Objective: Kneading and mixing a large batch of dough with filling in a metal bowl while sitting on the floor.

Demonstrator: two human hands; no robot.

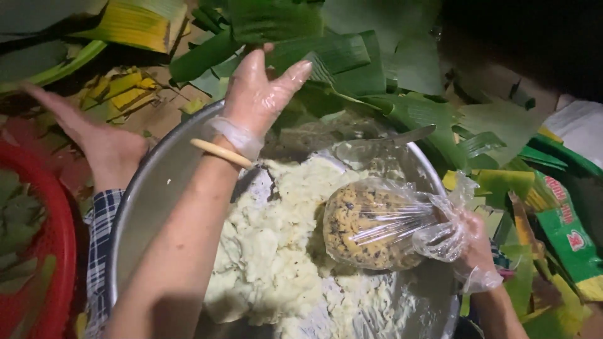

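Note:
My left hand (257, 94), in a thin clear glove with a pale bangle at the wrist, stretches over the far rim of a big metal basin (151, 188). Its fingers are spread and its tips touch a green banana leaf (276, 22). My right hand (468, 245), also gloved, grips the gathered end of a clear plastic bag (370, 226) holding a speckled yellow-brown ball of filling. The bag rests on a mound of pale mashed paste (270, 251) inside the basin.
Another person's bare hand (103, 147), with a plaid sleeve, reaches to the upper left beside the basin. A red basket (53, 251) stands at the left. Green and yellowed leaves (427, 107) lie piled beyond and right of the basin. A green packet (568, 232) lies at the right.

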